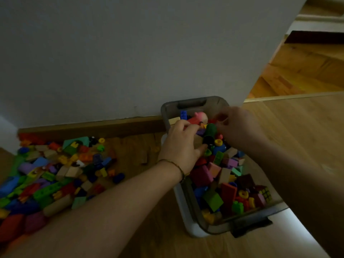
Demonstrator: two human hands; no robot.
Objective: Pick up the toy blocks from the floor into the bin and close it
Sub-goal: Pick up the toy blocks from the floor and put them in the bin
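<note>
A: Where's the pile [55, 175]?
B: On the floor [297, 136], left of the bin [193, 100]; the left hand [181, 146] is nearer.
A: Grips?
B: Both over the bin, left by a green cylinder [210, 134], right hand [238, 125] curled; holding anything, can't tell.

— The bin [186, 194]?
— The smoky grey bin stood open, heaped with coloured blocks [223, 175].
— The rest?
— A loose pile of blocks [55, 174] lay spread just left of the bin.

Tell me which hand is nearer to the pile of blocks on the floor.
Left. The left hand is over the bin's left edge, next to the pile; the right hand is further right, over the bin's far end.
</note>
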